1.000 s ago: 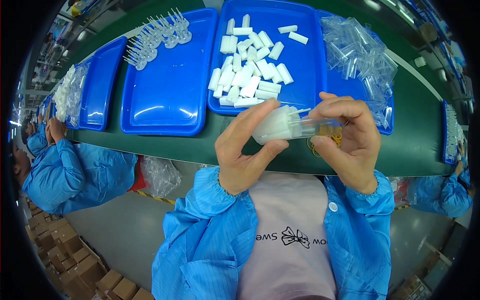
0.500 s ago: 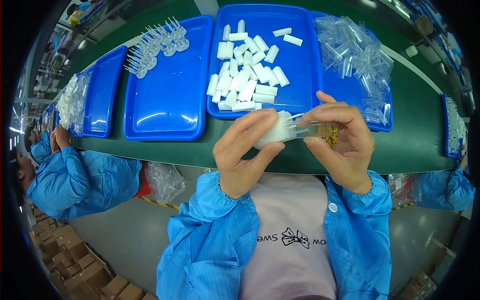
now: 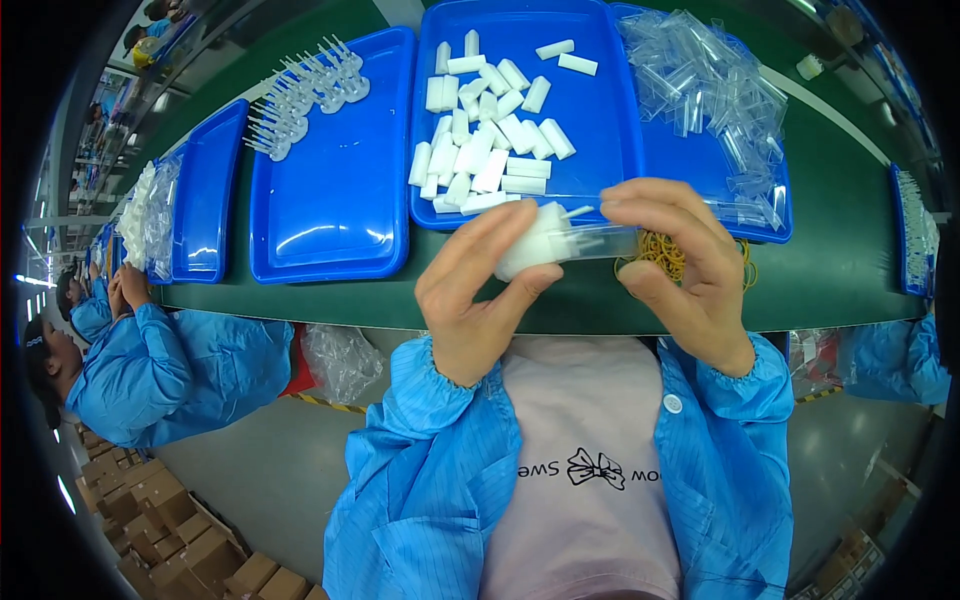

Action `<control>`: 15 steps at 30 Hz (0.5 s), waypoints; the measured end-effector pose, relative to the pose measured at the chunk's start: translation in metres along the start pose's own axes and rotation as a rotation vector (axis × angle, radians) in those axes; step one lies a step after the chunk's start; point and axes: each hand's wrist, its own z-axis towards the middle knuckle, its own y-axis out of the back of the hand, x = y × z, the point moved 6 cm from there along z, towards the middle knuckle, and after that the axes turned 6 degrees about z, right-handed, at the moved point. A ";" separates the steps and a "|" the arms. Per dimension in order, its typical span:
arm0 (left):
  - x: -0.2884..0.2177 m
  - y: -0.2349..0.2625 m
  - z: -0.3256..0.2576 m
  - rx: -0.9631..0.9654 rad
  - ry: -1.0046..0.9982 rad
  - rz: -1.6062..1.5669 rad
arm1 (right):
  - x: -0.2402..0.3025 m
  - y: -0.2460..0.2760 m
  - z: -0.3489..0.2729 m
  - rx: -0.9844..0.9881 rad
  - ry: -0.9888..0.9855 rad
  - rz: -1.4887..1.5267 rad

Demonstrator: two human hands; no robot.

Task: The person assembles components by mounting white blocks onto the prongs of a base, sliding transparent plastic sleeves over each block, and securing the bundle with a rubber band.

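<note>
Between the fingers and thumb of my left hand (image 3: 470, 290) is a white plastic piece (image 3: 535, 245) with thin white prongs facing right. My right hand (image 3: 695, 265) is curled round a clear plastic tube (image 3: 608, 243). The tube's left end overlaps several of the prongs; one prong at the top stays outside it. My right fingers hide part of the tube. Behind my right hand lies a bunch of yellow rubber bands (image 3: 660, 255) on the green table. Just beyond my hands, white blocks (image 3: 488, 170) lie in a blue tray (image 3: 590, 120).
On the right, a blue tray (image 3: 670, 170) holds a heap of clear tubes (image 3: 700, 85). To the left, another blue tray (image 3: 330, 200) carries white pronged parts (image 3: 285, 130); a narrower tray (image 3: 210, 200) stands beside it. A co-worker in blue (image 3: 180, 370) sits at far left.
My right fingers have shifted on the tube, with the fingertips now higher and the thumb further right. More of the rubber bands shows. My left hand keeps its grip on the white piece.
</note>
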 end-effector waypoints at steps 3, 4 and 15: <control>0.000 0.003 -0.001 -0.044 -0.044 0.019 | -0.004 0.005 -0.002 -0.024 -0.030 0.008; -0.001 0.002 -0.001 -0.038 -0.045 0.018 | -0.009 0.007 -0.003 -0.034 -0.058 0.013; -0.023 -0.006 -0.001 0.075 -0.183 0.209 | -0.022 0.015 -0.005 0.116 -0.206 0.126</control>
